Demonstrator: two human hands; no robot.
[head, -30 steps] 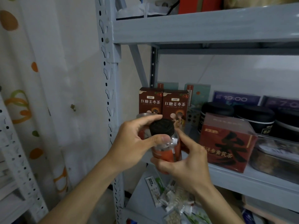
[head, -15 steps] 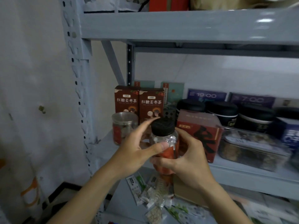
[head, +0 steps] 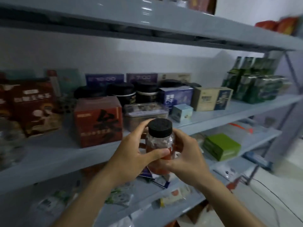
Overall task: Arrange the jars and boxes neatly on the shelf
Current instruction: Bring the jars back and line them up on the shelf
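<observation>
A clear jar [head: 159, 141] with a black lid and red contents is upright in front of the grey shelf [head: 49, 154], held by both hands. My left hand [head: 132, 154] wraps its left side, thumb across the front. My right hand [head: 186, 154] cups its right side and bottom. Behind it on the shelf stand a red box [head: 98, 123], a clear lidded container [head: 146, 112], several black-lidded jars [head: 121, 94], a blue box [head: 176, 97], a beige box [head: 211, 99] and a small light-blue box [head: 182, 112]. Dark red tea boxes [head: 32, 105] stand at the left.
Green bottles [head: 255, 84] crowd the shelf's right end. Purple boxes [head: 105, 79] line the back wall. The lower shelf holds a green packet stack [head: 221, 146] and loose sachets [head: 172, 197]. An upper shelf board [head: 147, 18] hangs overhead. A cable [head: 270, 190] crosses the floor at right.
The view has swung right along the shelf, with the jar carried rightward in both hands. The left upright and the open jar at the left have left the frame.
</observation>
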